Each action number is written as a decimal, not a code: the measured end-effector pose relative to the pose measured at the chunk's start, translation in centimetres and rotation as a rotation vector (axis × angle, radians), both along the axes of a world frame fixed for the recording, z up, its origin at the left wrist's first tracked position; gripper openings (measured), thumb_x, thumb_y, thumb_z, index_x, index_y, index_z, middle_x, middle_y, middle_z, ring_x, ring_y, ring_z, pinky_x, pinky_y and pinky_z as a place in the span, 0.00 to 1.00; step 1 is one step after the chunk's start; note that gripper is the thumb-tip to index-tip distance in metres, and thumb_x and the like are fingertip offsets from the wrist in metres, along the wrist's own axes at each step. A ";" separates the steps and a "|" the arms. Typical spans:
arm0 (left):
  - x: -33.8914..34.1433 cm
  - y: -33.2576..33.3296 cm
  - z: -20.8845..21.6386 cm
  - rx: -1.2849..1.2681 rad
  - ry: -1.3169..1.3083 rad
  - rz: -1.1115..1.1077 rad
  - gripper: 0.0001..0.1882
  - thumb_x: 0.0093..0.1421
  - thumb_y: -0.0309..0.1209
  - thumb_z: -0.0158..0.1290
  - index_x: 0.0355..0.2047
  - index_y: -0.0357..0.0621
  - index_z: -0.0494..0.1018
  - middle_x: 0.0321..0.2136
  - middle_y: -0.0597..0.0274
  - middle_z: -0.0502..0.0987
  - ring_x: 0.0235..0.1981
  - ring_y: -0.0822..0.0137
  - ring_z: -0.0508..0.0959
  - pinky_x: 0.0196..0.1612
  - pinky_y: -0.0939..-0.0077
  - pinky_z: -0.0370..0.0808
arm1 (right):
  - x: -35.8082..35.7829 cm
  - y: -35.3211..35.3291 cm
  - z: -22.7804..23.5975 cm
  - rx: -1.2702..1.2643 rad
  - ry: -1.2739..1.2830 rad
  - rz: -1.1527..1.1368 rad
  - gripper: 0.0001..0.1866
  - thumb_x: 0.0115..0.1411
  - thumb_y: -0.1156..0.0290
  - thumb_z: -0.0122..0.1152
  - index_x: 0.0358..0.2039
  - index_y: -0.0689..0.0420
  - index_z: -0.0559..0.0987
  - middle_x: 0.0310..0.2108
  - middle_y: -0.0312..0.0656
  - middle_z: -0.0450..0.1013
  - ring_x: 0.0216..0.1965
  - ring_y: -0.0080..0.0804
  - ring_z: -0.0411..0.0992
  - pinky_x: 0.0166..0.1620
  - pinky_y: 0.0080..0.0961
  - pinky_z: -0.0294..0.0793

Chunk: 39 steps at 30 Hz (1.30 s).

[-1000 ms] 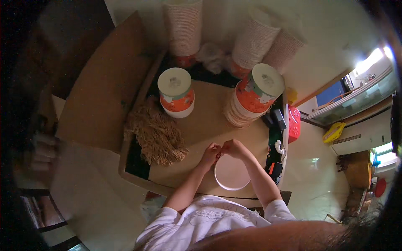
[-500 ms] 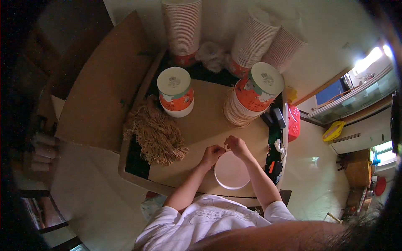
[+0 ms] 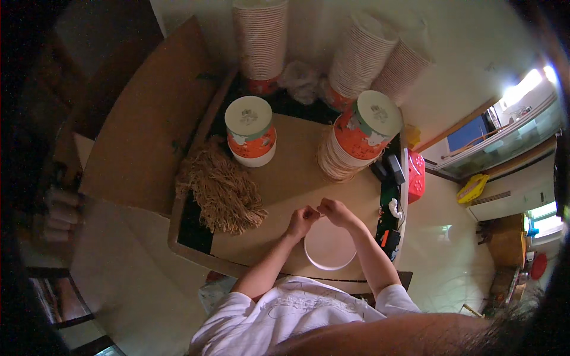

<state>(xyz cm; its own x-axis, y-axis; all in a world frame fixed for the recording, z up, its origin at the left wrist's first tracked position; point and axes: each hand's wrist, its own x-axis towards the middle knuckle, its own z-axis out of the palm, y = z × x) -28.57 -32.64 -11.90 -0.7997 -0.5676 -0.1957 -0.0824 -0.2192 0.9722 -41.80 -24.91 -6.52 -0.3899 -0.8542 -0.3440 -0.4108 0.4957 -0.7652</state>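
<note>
My left hand (image 3: 303,221) and my right hand (image 3: 335,212) meet over the far rim of a round white container (image 3: 330,244) at the table's near edge. The fingers of both are pinched close together, and whatever lies between them is too small to make out. To the left of my hands lies a loose heap of brown cords (image 3: 222,193). Farther back stands an upside-down orange and green paper bucket (image 3: 252,139). A second upturned bucket (image 3: 362,133) stands to the right, with a thick ring of pale cord loops (image 3: 333,159) around its lower part.
Tall stacks of nested paper buckets (image 3: 261,44) (image 3: 361,56) line the back by the wall, with a crumpled clear plastic bag (image 3: 298,82) between. Black boxes (image 3: 393,167), a white curved object (image 3: 394,207) and an orange-black tool (image 3: 389,240) lie along the right edge. A red basket (image 3: 416,175) is beyond.
My right hand has turned and come down slightly, its fingers now closer to my left hand's. The white container and the other things on the table have stayed put.
</note>
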 end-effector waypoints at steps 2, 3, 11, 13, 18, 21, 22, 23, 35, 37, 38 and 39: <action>0.1 0.1 0.2 0.004 -0.006 -0.001 0.06 0.52 0.28 0.53 0.23 0.38 0.70 0.19 0.67 0.73 0.23 0.78 0.70 0.27 0.81 0.68 | -0.2 0.3 0.3 -0.072 -0.024 0.017 0.07 0.53 0.69 0.53 0.26 0.61 0.72 0.21 0.44 0.69 0.26 0.31 0.68 0.31 0.26 0.67; 0.1 0.1 0.5 0.008 -0.012 -0.006 0.06 0.52 0.28 0.53 0.22 0.39 0.70 0.20 0.68 0.72 0.22 0.78 0.70 0.26 0.81 0.68 | -0.2 0.3 0.3 -0.072 -0.024 0.017 0.07 0.53 0.69 0.53 0.26 0.61 0.72 0.21 0.44 0.69 0.26 0.31 0.68 0.31 0.26 0.67; 2.2 -3.0 2.1 0.121 0.107 -0.248 0.02 0.51 0.26 0.54 0.24 0.42 0.72 0.21 0.68 0.71 0.23 0.77 0.71 0.26 0.83 0.69 | 0.4 0.4 1.0 -0.228 0.037 -0.009 0.07 0.50 0.70 0.55 0.24 0.61 0.73 0.24 0.46 0.69 0.27 0.36 0.69 0.30 0.27 0.67; 2.3 -3.3 1.9 -0.084 0.160 -0.266 0.01 0.50 0.25 0.54 0.25 0.43 0.73 0.21 0.67 0.71 0.23 0.75 0.71 0.27 0.82 0.69 | 0.5 0.3 0.9 -0.252 0.060 0.001 0.07 0.50 0.70 0.55 0.25 0.61 0.74 0.24 0.46 0.69 0.27 0.37 0.68 0.30 0.28 0.67; 1.6 -3.2 2.9 -0.625 0.153 -0.129 0.06 0.45 0.24 0.57 0.26 0.46 0.77 0.23 0.62 0.71 0.25 0.65 0.74 0.28 0.74 0.71 | 0.6 0.2 0.8 -0.328 0.111 0.009 0.05 0.50 0.71 0.55 0.24 0.59 0.75 0.23 0.45 0.69 0.27 0.39 0.67 0.31 0.29 0.67; 1.3 -2.9 3.9 -0.712 0.101 -0.118 0.06 0.46 0.26 0.56 0.27 0.48 0.77 0.23 0.62 0.71 0.25 0.63 0.73 0.28 0.72 0.71 | 0.7 0.2 0.9 -0.322 0.084 0.006 0.05 0.49 0.72 0.54 0.23 0.59 0.75 0.24 0.44 0.69 0.28 0.40 0.67 0.33 0.31 0.67; 1.3 -2.8 4.2 -0.712 0.101 -0.120 0.06 0.46 0.26 0.56 0.27 0.48 0.77 0.23 0.62 0.71 0.25 0.63 0.73 0.28 0.72 0.71 | 0.6 0.3 1.0 -0.327 0.124 0.027 0.04 0.49 0.73 0.54 0.24 0.59 0.75 0.24 0.43 0.69 0.28 0.37 0.68 0.32 0.29 0.68; 1.4 -2.8 4.9 -0.798 0.084 -0.125 0.06 0.46 0.26 0.56 0.28 0.49 0.76 0.24 0.62 0.70 0.26 0.63 0.73 0.28 0.72 0.71 | 0.6 0.3 1.1 -0.333 0.165 0.050 0.04 0.50 0.74 0.53 0.25 0.60 0.75 0.25 0.41 0.70 0.27 0.34 0.68 0.32 0.27 0.68; 1.1 -1.8 4.3 -1.031 0.007 -0.173 0.04 0.49 0.31 0.53 0.28 0.50 0.74 0.23 0.63 0.68 0.26 0.62 0.73 0.27 0.69 0.71 | 0.6 0.7 0.6 -0.302 0.117 -0.050 0.03 0.48 0.75 0.55 0.24 0.61 0.75 0.23 0.41 0.69 0.26 0.33 0.68 0.31 0.25 0.68; 1.0 -1.7 4.2 -1.058 0.008 -0.162 0.05 0.50 0.31 0.53 0.28 0.49 0.73 0.23 0.62 0.68 0.25 0.62 0.73 0.27 0.69 0.71 | 0.6 0.9 0.1 -0.349 0.133 -0.049 0.03 0.48 0.75 0.55 0.23 0.61 0.75 0.23 0.41 0.69 0.26 0.33 0.67 0.31 0.25 0.68; 1.0 -1.7 4.0 -1.014 0.022 -0.139 0.05 0.50 0.31 0.52 0.28 0.47 0.73 0.23 0.61 0.69 0.25 0.61 0.73 0.27 0.69 0.71 | 0.7 0.9 0.1 -0.394 0.147 -0.047 0.04 0.48 0.74 0.55 0.23 0.61 0.74 0.23 0.41 0.69 0.25 0.33 0.67 0.31 0.26 0.67; 1.0 -1.7 3.9 -0.971 0.036 -0.116 0.05 0.50 0.31 0.52 0.28 0.45 0.72 0.23 0.60 0.69 0.25 0.60 0.73 0.27 0.69 0.71 | 0.7 0.9 0.1 -0.393 0.149 -0.047 0.04 0.48 0.74 0.55 0.23 0.61 0.74 0.23 0.41 0.69 0.25 0.33 0.67 0.31 0.26 0.67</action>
